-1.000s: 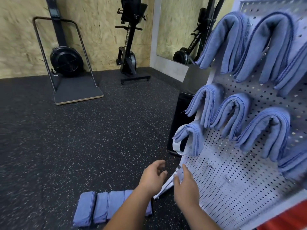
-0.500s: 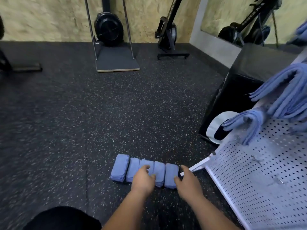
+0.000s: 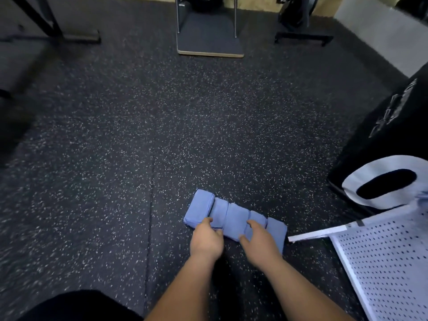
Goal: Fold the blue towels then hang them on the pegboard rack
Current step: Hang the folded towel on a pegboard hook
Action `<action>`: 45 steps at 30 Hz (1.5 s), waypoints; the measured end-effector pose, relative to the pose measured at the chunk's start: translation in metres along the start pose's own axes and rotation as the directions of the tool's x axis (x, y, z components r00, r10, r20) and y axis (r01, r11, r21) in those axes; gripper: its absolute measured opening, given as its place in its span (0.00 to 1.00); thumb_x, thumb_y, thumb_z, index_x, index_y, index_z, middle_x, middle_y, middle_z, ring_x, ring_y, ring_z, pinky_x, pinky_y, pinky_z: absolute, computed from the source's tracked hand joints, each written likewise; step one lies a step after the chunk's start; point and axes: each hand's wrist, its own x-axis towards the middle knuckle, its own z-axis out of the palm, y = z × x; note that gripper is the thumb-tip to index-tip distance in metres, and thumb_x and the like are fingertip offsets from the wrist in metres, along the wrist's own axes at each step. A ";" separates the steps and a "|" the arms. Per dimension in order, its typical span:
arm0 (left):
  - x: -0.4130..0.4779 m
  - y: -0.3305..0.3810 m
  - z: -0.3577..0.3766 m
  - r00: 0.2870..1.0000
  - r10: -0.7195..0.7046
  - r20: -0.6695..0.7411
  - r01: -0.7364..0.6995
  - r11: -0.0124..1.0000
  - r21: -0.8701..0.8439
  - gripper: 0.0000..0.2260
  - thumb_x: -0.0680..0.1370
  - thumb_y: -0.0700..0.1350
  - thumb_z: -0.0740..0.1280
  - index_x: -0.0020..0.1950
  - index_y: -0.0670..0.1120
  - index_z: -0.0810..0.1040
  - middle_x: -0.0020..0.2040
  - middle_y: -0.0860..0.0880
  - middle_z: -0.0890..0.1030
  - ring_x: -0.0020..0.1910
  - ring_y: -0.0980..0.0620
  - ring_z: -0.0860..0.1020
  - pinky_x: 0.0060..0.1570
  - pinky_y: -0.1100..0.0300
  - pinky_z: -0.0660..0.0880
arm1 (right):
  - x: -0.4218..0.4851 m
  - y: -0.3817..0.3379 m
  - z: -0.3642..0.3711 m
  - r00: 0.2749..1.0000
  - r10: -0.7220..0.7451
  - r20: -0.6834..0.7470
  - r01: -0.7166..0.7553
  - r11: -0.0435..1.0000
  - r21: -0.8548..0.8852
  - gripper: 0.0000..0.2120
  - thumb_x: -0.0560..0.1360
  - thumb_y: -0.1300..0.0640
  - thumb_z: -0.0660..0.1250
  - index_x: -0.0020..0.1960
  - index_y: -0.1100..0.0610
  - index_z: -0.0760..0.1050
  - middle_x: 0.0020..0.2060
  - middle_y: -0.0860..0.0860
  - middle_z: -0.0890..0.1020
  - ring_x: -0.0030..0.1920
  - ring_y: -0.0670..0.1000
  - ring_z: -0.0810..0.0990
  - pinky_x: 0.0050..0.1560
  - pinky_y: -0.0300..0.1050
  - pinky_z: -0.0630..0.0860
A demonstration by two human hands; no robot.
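Observation:
Several folded blue towels lie side by side in a row on the dark speckled floor. My left hand is at the near edge of the row's left part, fingers curled round the edge of one towel. Spread fingers of my right hand rest on the towels right of the middle. The white pegboard rack shows only its lower corner at the bottom right. The towels hung on it are out of view.
A white bar at the rack's foot points toward the towel row. A black box with a white mark stands at the right. Exercise machines and a platform stand at the far side. My dark-clothed knee is bottom left.
My view dropped from the pegboard and its hung towels down to the floor. Both hands came away from the rack's edge and down onto the towel row.

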 end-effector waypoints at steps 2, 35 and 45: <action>0.012 -0.003 0.000 0.999 -0.030 -0.032 0.029 0.999 -0.025 0.22 0.81 0.48 0.69 0.76 0.49 0.74 0.69 0.46 0.81 0.68 0.43 0.79 0.66 0.53 0.75 | 0.018 -0.007 0.004 1.000 -0.015 0.025 0.016 1.000 -0.018 0.30 0.84 0.49 0.64 0.83 0.54 0.61 0.78 0.53 0.72 0.75 0.57 0.72 0.70 0.51 0.72; 0.113 -0.058 0.031 0.883 -0.365 -0.295 0.246 0.895 -0.372 0.23 0.82 0.47 0.69 0.77 0.51 0.71 0.73 0.50 0.69 0.67 0.46 0.76 0.64 0.53 0.73 | 0.213 -0.061 0.097 0.963 -0.223 0.155 0.248 0.955 -0.166 0.27 0.79 0.51 0.73 0.75 0.53 0.71 0.68 0.56 0.73 0.66 0.60 0.75 0.66 0.53 0.74; 0.096 -0.032 0.033 0.709 -0.466 -0.529 0.280 0.875 -0.394 0.10 0.80 0.48 0.69 0.61 0.50 0.81 0.66 0.46 0.76 0.68 0.41 0.68 0.66 0.45 0.67 | 0.176 -0.046 0.091 0.976 -0.119 0.184 0.044 0.928 0.370 0.21 0.70 0.52 0.79 0.56 0.45 0.72 0.53 0.56 0.83 0.52 0.54 0.84 0.59 0.55 0.80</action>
